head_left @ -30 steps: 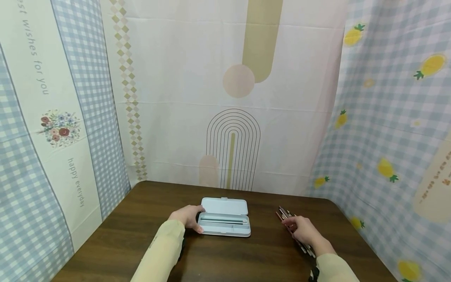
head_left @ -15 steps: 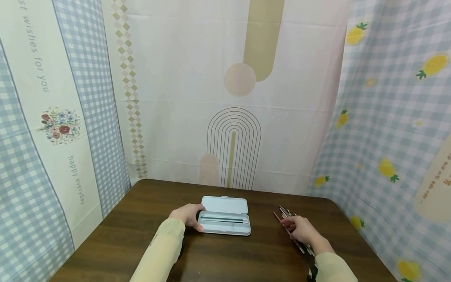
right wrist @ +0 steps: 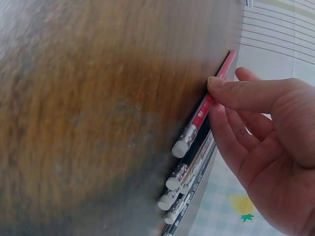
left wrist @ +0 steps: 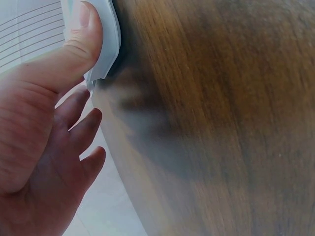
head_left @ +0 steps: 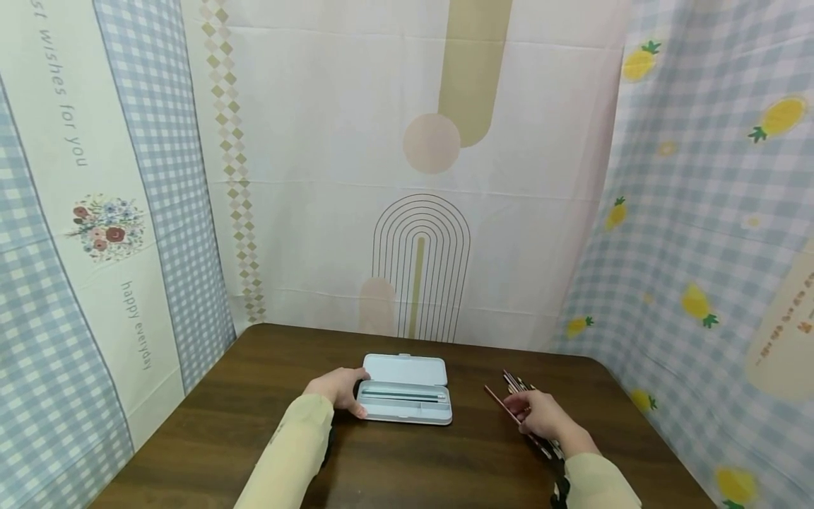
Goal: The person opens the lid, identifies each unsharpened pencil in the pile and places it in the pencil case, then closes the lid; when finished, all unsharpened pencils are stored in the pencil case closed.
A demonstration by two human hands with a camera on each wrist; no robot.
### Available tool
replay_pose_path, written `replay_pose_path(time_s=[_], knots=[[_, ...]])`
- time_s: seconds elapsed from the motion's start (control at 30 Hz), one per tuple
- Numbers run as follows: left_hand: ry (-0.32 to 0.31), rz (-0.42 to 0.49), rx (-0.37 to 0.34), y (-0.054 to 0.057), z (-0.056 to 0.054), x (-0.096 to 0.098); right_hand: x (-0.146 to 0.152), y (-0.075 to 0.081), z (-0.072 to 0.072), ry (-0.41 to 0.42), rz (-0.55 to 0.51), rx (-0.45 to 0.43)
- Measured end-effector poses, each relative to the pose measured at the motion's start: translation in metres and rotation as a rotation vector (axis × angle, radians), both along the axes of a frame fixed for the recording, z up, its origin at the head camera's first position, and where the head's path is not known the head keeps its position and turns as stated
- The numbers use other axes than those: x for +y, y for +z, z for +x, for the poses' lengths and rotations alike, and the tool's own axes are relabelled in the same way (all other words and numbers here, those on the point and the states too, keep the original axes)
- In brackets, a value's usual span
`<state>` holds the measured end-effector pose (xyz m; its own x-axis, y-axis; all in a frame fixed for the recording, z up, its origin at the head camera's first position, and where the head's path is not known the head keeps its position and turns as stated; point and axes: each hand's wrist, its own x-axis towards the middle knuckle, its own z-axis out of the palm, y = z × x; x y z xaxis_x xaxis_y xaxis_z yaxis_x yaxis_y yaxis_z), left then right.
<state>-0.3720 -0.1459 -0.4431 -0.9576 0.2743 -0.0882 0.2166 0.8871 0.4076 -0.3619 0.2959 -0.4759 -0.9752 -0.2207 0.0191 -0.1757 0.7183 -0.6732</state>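
Note:
A pale blue pencil case (head_left: 407,418) lies with its lid (head_left: 405,370) raised back on the dark table. Inside its back compartment are dark green pencils (head_left: 400,396). My left hand (head_left: 337,389) grips the case's left end. In the left wrist view the thumb (left wrist: 81,42) presses on the case's edge (left wrist: 110,44), the other fingers spread below. At the right, my right hand (head_left: 540,413) pinches a red pencil (right wrist: 199,118) between thumb and fingers; its white eraser end faces the right wrist camera. Several other pencils (right wrist: 170,199) with white erasers lie in a bundle beneath it.
The brown wooden table (head_left: 420,474) ends at a white printed cloth (head_left: 318,212) behind. Checked cloths hang at the left (head_left: 172,212) and right (head_left: 699,233).
My right hand has drawn the red pencil leftward, away from the bundle, and it now points further to the left. The left hand and the pencil case have stayed in place.

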Motion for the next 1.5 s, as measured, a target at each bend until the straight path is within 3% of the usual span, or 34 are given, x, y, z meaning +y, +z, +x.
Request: replay_pose_path(time_s=[0.33, 0.57, 1.0, 1.27, 1.5], knots=[[-0.007, -0.011, 0.007, -0.0061, -0.0053, -0.0002, -0.0041, 0.0022, 0.0045, -0.077, -0.015, -0.051], [0.003, -0.007, 0.005, -0.0045, -0.0037, -0.0011, -0.0056, 0.0027, 0.0056, -0.095, 0.033, -0.032], [-0.008, -0.011, 0.012, -0.0046, -0.004, -0.001, -0.003, 0.0021, 0.0073, -0.086, 0.027, -0.041], [-0.013, -0.006, 0.01, -0.0046, -0.0033, -0.0011, -0.0018, 0.001, 0.0058, -0.027, -0.011, -0.086], [-0.006, -0.01, 0.007, -0.0039, -0.0021, -0.0011, -0.0043, 0.0029, 0.0043, -0.003, 0.012, -0.07]])
